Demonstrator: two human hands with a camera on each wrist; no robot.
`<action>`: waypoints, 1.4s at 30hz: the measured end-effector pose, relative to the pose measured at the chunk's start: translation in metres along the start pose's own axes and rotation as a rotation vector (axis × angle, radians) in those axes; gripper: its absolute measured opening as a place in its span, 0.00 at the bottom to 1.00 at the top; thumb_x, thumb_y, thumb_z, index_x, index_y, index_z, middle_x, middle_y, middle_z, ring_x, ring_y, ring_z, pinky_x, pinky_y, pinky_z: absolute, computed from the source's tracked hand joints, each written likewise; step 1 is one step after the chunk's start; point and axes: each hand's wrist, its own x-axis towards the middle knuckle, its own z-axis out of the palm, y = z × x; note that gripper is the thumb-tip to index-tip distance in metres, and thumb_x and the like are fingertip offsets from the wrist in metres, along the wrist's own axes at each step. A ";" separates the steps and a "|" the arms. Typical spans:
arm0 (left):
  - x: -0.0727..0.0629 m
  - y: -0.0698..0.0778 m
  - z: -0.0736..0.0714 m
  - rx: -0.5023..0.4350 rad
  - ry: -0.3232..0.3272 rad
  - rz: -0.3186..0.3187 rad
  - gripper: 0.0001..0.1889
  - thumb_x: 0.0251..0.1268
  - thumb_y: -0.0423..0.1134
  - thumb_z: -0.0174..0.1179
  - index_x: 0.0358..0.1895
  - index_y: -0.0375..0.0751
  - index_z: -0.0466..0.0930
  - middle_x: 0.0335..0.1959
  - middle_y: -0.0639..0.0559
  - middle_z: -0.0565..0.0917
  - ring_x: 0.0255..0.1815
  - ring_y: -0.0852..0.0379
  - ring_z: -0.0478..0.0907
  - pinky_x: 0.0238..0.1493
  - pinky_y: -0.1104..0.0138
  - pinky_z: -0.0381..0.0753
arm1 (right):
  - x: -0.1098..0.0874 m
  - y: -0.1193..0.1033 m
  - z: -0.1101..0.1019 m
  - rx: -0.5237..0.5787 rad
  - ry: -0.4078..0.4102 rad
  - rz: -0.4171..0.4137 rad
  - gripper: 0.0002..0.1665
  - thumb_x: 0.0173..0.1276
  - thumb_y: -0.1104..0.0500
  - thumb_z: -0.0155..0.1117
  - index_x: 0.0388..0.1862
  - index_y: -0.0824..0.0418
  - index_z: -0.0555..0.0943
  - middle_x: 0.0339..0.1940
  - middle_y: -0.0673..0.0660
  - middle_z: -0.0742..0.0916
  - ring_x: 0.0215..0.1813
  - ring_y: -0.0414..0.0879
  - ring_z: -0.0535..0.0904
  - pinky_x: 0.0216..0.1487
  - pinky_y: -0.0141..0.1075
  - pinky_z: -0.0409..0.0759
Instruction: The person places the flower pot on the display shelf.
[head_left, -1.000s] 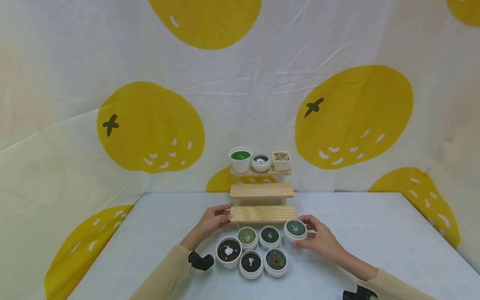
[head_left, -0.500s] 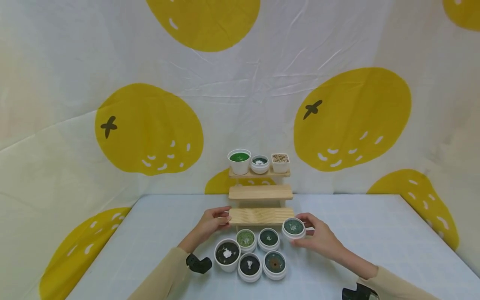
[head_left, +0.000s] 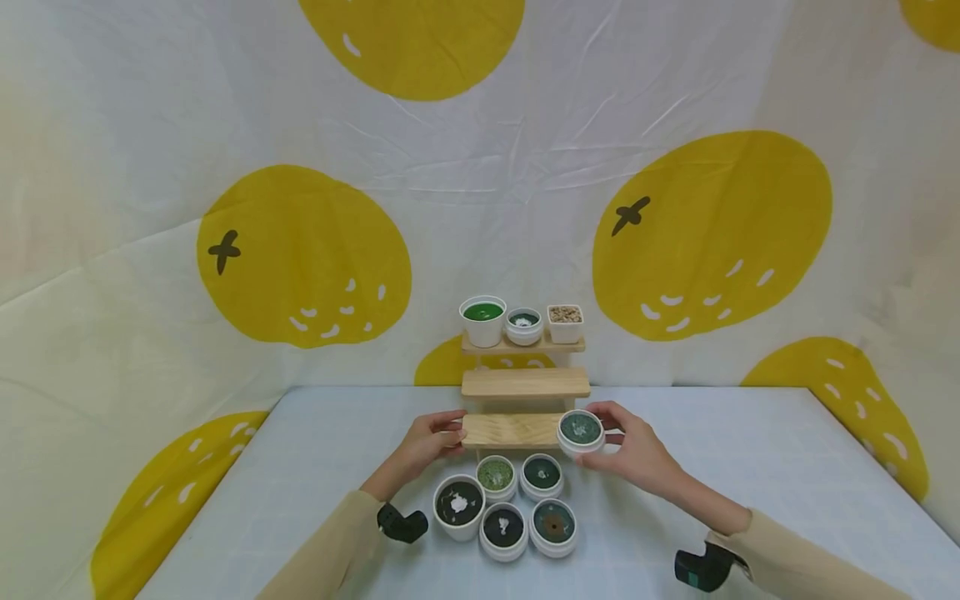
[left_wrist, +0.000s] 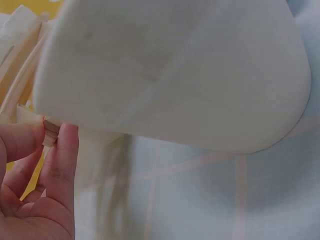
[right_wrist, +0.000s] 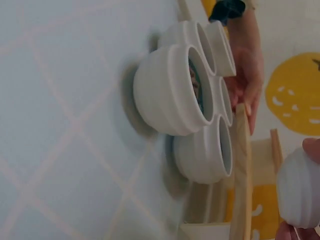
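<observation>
Head view, right hand [head_left: 636, 451]: your fingers curl round a pot [head_left: 581, 430] at stand's [head_left: 512, 431] right end.
Left hand [head_left: 422, 447]: fingers pinch stand's left.
Pot: seemingly shelving; next, lower level.

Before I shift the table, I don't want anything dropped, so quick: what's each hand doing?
Left hand: closed, pinching the end of the lowest wooden shelf.
Right hand: closed, holding a white pot.
</observation>
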 end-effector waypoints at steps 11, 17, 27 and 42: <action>-0.001 0.003 0.001 0.015 0.022 0.001 0.23 0.64 0.28 0.58 0.62 0.29 0.72 0.46 0.38 0.80 0.31 0.62 0.80 0.40 0.64 0.88 | 0.019 -0.017 0.005 0.051 0.007 -0.014 0.39 0.50 0.56 0.78 0.59 0.65 0.72 0.52 0.62 0.82 0.53 0.54 0.78 0.55 0.42 0.84; 0.001 0.003 0.001 0.010 0.010 -0.006 0.23 0.64 0.27 0.58 0.63 0.29 0.72 0.47 0.37 0.80 0.32 0.62 0.80 0.39 0.66 0.88 | 0.027 -0.025 0.008 0.094 0.013 -0.010 0.38 0.50 0.57 0.78 0.59 0.65 0.73 0.51 0.63 0.82 0.52 0.52 0.79 0.55 0.41 0.84; 0.000 0.003 0.001 0.008 0.014 0.000 0.23 0.64 0.27 0.58 0.63 0.28 0.71 0.47 0.36 0.80 0.31 0.62 0.80 0.38 0.68 0.88 | 0.042 -0.034 0.012 0.137 -0.022 0.014 0.38 0.53 0.56 0.77 0.62 0.62 0.72 0.55 0.62 0.81 0.54 0.53 0.79 0.59 0.45 0.82; 0.002 0.003 0.000 0.026 0.013 -0.010 0.22 0.65 0.28 0.57 0.63 0.31 0.72 0.48 0.37 0.79 0.32 0.63 0.79 0.39 0.68 0.88 | 0.067 -0.042 0.019 0.208 -0.022 0.079 0.41 0.53 0.57 0.76 0.65 0.63 0.70 0.60 0.62 0.78 0.56 0.55 0.77 0.59 0.44 0.80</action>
